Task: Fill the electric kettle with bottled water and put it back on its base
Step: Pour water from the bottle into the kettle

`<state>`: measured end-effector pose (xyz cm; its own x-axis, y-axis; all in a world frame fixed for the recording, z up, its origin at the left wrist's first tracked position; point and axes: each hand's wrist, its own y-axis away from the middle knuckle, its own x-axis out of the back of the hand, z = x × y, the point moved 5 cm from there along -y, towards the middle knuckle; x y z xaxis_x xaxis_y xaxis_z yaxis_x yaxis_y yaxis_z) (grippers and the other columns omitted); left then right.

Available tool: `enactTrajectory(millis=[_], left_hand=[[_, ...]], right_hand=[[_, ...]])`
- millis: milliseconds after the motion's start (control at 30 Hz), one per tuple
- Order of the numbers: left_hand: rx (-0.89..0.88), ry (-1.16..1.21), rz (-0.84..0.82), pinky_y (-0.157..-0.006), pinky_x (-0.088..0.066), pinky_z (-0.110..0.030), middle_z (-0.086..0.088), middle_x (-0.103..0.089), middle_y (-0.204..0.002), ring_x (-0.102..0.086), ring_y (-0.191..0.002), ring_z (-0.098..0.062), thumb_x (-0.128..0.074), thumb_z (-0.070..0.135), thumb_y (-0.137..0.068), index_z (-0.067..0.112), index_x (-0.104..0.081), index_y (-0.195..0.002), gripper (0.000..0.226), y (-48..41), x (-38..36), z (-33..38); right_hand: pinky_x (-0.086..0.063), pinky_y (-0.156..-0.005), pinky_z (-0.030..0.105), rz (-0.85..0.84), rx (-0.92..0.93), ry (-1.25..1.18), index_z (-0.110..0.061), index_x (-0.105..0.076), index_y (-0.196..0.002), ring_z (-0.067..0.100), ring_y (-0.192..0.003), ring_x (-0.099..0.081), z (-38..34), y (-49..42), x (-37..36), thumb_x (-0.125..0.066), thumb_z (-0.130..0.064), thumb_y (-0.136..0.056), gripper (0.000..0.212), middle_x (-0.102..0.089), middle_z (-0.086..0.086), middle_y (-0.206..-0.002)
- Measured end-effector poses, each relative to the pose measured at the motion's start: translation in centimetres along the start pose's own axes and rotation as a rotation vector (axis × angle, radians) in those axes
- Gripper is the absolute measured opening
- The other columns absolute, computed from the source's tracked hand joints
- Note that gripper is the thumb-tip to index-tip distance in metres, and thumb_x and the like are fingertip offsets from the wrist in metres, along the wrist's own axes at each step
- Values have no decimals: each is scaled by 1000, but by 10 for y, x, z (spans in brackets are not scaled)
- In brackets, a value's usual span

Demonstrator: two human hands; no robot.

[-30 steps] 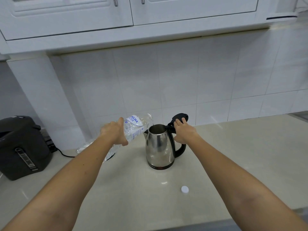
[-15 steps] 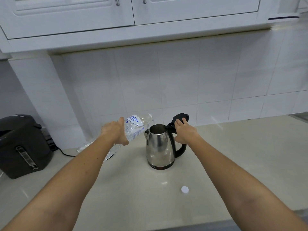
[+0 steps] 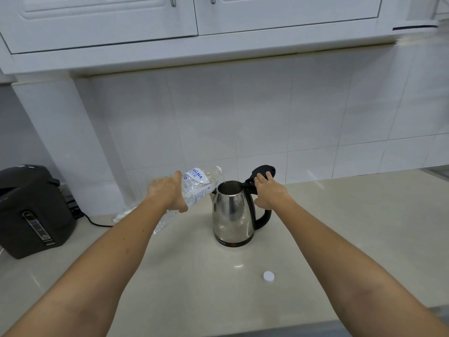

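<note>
A stainless steel electric kettle [image 3: 230, 215] with a black handle stands upright on the pale counter [image 3: 352, 227]. Its black lid [image 3: 261, 169] is tipped up and open. My right hand [image 3: 269, 193] rests on the lid and the top of the handle, holding the lid back. My left hand [image 3: 167, 193] grips a clear plastic water bottle [image 3: 198, 184] with a blue-lettered label. The bottle is tilted, with its mouth just above the kettle's open rim. Its lower end sticks out behind my left forearm. The kettle's base is not visible.
The bottle's white cap [image 3: 268, 276] lies on the counter in front of the kettle. A black hot-water dispenser [image 3: 31, 210] stands at the far left, with a black cord [image 3: 97, 222] running along the tiled wall. White cabinets [image 3: 218, 15] hang overhead.
</note>
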<state>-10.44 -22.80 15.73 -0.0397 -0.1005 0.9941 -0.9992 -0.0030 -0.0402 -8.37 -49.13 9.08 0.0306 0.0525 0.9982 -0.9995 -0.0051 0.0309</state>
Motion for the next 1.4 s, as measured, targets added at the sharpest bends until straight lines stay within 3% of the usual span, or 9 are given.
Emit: enactTrajectory(millis=[1400], left_hand=[[-17, 3, 6, -65, -44, -32, -4, -50, -90, -52, -82, -28, -81, 34, -62, 14, -37, -118, 74, -1, 2, 3]], right_hand=[[-40, -109, 45, 9, -4, -23, -10, -8, -155, 25, -151, 6, 1, -1, -2, -47, -23, -96, 73, -3, -2, -163]])
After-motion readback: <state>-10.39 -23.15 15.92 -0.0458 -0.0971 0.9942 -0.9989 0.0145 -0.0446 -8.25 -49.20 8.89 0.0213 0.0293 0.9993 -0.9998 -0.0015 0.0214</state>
